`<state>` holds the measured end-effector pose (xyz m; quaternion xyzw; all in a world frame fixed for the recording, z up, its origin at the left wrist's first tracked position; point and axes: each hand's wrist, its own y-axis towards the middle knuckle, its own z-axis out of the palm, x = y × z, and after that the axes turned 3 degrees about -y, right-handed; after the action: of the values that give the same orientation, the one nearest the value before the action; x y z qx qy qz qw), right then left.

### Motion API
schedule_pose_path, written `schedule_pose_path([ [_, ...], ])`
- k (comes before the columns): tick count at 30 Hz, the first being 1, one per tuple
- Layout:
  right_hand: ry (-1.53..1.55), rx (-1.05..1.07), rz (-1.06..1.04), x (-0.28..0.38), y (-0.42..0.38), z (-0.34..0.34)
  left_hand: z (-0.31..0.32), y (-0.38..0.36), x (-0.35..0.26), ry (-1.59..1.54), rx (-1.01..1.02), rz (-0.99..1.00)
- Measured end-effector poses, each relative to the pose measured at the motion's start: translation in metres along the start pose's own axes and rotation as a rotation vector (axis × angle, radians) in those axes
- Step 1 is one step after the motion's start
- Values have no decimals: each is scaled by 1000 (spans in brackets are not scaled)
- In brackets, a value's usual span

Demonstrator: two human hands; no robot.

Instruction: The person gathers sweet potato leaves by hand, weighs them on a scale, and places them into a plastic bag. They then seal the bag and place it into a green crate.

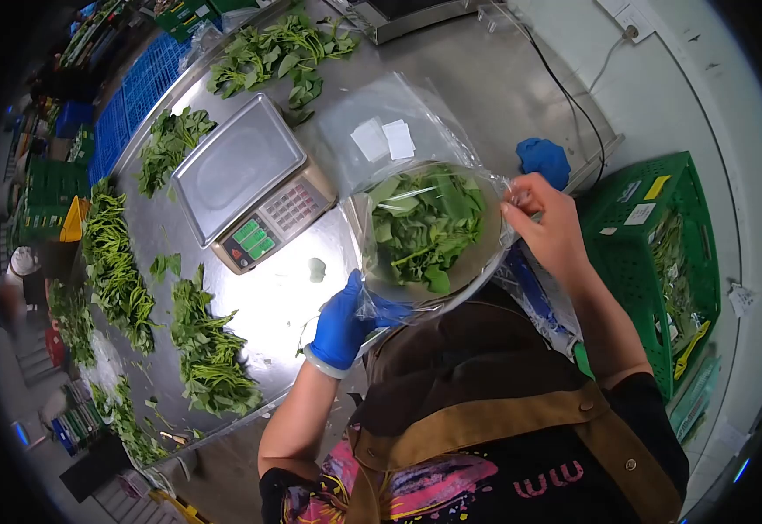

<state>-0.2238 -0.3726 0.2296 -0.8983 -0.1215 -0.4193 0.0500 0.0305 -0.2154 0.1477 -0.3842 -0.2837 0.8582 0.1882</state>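
A clear plastic bag filled with leafy greens lies at the table's near edge, close to my body. My left hand, in a blue glove, grips the bag's lower left side; some of its fingers are hidden behind the plastic. My bare right hand pinches the bag's right edge between thumb and fingers. Just beyond the bag are flat clear plastic bags with white paper labels on them. To the left stands a digital scale with nothing on its pan.
Bundles of greens lie along the table's left side, with more greens at the far end. A blue glove or cloth rests at the right edge. Beside the table is a green crate holding bagged greens. A black cable crosses the table corner.
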Motion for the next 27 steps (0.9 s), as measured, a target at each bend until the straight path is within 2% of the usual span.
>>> schedule_pose_path([
  [1, 176, 163, 218, 1, 4, -1, -1, -4, -4, -13, 72, 55],
  [2, 69, -67, -166, 10, -3, -8, 0, -11, -10, -26, 145, 116],
  [3, 158, -107, -267, 20, -6, -19, 1, -21, -16, -44, 215, 174],
  [4, 248, -147, -360, 28, -11, -30, 0, -42, -18, -55, 66, 146],
  [5, 338, -187, -447, 35, -17, -37, 16, -51, -36, -56, 348, 187],
  [6, 450, -163, -355, 42, -23, -41, 11, -49, -32, -31, 327, 168],
  [8, 178, -45, -342, 27, -13, -35, -10, -40, -17, 19, 288, 144],
  [9, 42, 13, -331, 18, -8, -29, -7, -39, -19, 181, 180, 126],
  [10, 28, 141, -160, 15, -5, -23, -3, -38, -22, 339, 79, 91],
  [13, -160, 88, -340, 19, -16, -34, -10, -36, -1, 157, 287, 172],
  [14, -130, 79, -293, 27, -22, -37, -7, -40, 1, 180, 270, 184],
  [16, -300, -130, -470, 59, -18, -28, 5, -48, -3, 231, 241, 223],
  [19, -445, -36, -746, 74, -24, -16, -15, -25, 10, 243, 258, 149],
  [21, -414, 341, -821, 79, -42, 0, -34, -24, 24, 662, 234, 505],
  [22, -473, 423, -829, 79, -48, 14, -38, -24, 27, 600, 226, 446],
  [23, -531, 509, -837, 78, -51, 31, -44, -23, 32, 709, 199, 499],
  [24, -531, 517, -831, 74, -53, 48, -50, -23, 37, 818, 166, 551],
  [26, -536, 525, -822, 66, -55, 77, -66, -20, 53, 1387, 48, 879],
  [27, -514, 554, -820, 65, -56, 84, -87, -8, 73, 1154, 69, 736],
])
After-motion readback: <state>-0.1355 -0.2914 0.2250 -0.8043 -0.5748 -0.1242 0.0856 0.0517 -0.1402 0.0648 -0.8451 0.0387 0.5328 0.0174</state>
